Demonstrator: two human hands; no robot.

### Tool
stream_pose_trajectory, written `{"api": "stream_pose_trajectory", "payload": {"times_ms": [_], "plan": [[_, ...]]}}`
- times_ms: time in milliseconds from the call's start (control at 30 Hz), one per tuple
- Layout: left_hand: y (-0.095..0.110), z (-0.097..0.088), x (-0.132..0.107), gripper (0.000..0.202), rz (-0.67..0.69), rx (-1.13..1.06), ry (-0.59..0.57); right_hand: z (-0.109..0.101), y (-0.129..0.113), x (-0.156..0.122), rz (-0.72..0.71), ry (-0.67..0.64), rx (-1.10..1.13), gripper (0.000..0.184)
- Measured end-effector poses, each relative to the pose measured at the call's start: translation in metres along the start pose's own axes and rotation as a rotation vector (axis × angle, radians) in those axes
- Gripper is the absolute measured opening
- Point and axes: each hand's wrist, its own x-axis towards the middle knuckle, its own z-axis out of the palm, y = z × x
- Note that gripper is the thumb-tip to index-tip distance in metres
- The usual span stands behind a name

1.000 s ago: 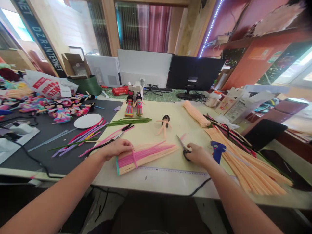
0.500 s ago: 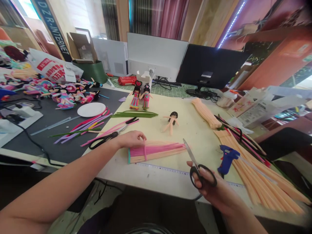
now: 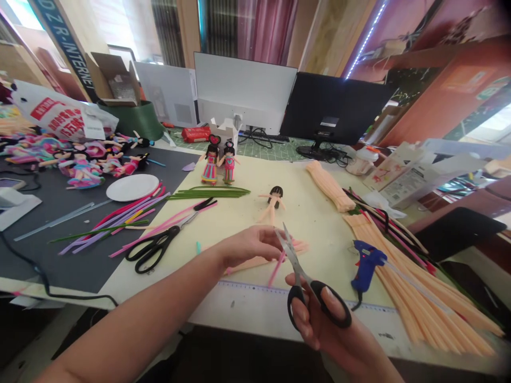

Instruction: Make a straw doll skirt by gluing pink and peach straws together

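Observation:
My right hand [image 3: 319, 308] has its fingers through the handles of a pair of black-handled scissors [image 3: 294, 260], whose blades stand apart. Between the fingertips of my left hand [image 3: 257, 246] is a pink pipe cleaner [image 3: 276, 270], its lower end slanting down beside the blades. Whether the blades touch it, I cannot tell. Beneath my left hand lies a flat bundle of peach and pink pipe cleaners [image 3: 249, 264], mostly hidden by the hand and forearm. Just behind it rests a peach doll [image 3: 274, 203] with black hair.
A second pair of scissors [image 3: 154, 246] lies left of my forearm, near loose coloured pipe cleaners [image 3: 115, 226]. At right are a blue glue gun [image 3: 366, 266] and long peach pipe cleaners [image 3: 415, 287]. Two dressed dolls [image 3: 219, 162] stand behind green pipe cleaners [image 3: 211, 193]. A ruler [image 3: 255, 288] runs along the front.
My left hand has moved right along the bundle with the pink pipe cleaner. The scissors in my right hand have come closer to it, and their blades have spread. The view has shifted slightly.

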Motion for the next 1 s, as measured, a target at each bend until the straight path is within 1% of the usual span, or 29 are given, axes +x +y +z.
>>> {"api": "stream_pose_trajectory", "payload": {"times_ms": [67,100,200,267,300,367,400,433,467,533,567,600,633,667,733,800,867,900,933,1000], "plan": [[0.001,0.004,0.002,0.032,-0.044,-0.014,-0.038,-0.003,-0.001,-0.001,-0.006,0.014,0.011,0.048],[0.002,0.006,0.003,0.027,-0.068,-0.022,-0.055,-0.005,-0.002,-0.001,-0.01,0.023,0.019,0.046],[0.004,0.017,0.01,0.023,-0.092,-0.023,-0.069,-0.009,-0.003,-0.002,-0.026,0.022,0.051,0.04],[0.002,0.025,0.017,0.022,-0.09,0.005,-0.023,-0.01,-0.006,-0.003,-0.053,0.035,0.068,0.04],[0.0,0.027,0.021,0.022,-0.094,0.021,0.013,-0.011,-0.009,-0.004,-0.08,0.062,0.068,0.042],[-0.003,0.028,0.025,0.023,-0.107,0.07,0.101,-0.015,-0.019,-0.004,-0.163,0.167,-0.005,0.046],[-0.004,0.025,0.025,0.024,-0.109,0.105,0.148,-0.018,-0.025,-0.003,-0.202,0.249,-0.106,0.047],[-0.004,0.02,0.023,0.025,-0.104,0.144,0.203,-0.022,-0.032,-0.001,-0.235,0.354,-0.256,0.046],[-0.004,0.013,0.02,0.026,-0.102,0.182,0.263,-0.028,-0.038,0.001,-0.252,0.485,-0.459,0.042],[-0.001,-0.005,0.008,0.029,-0.074,0.258,0.412,-0.042,-0.049,0.008,-0.247,0.773,-0.951,0.031],[0.001,-0.016,0.001,0.031,-0.074,0.307,0.486,-0.05,-0.053,0.012,-0.232,0.885,-1.195,0.026],[0.004,-0.026,-0.006,0.033,-0.059,0.356,0.552,-0.057,-0.056,0.016,-0.204,0.957,-1.4,0.021],[0.006,-0.036,-0.013,0.034,-0.039,0.406,0.612,-0.064,-0.058,0.02,-0.161,0.993,-1.561,0.017],[0.008,-0.046,-0.018,0.035,-0.029,0.461,0.66,-0.07,-0.059,0.023,-0.116,1.005,-1.682,0.015],[0.011,-0.063,-0.024,0.034,-0.017,0.584,0.733,-0.079,-0.06,0.031,-0.025,0.997,-1.845,0.016],[0.012,-0.077,-0.022,0.033,0.006,0.737,0.785,-0.085,-0.06,0.037,0.034,0.975,-1.939,0.02],[0.012,-0.089,-0.015,0.031,0.014,0.904,0.806,-0.087,-0.061,0.041,0.067,0.947,-1.993,0.024],[0.012,-0.095,-0.012,0.03,-0.009,0.992,0.799,-0.087,-0.062,0.042,0.066,0.936,-2.015,0.025],[0.012,-0.101,-0.01,0.031,-0.027,1.03,0.8,-0.087,-0.062,0.042,0.05,0.922,-2.039,0.026],[0.016,-0.113,-0.015,0.037,-0.056,1.076,0.82,-0.085,-0.062,0.039,-0.032,0.895,-2.082,0.025]]}}
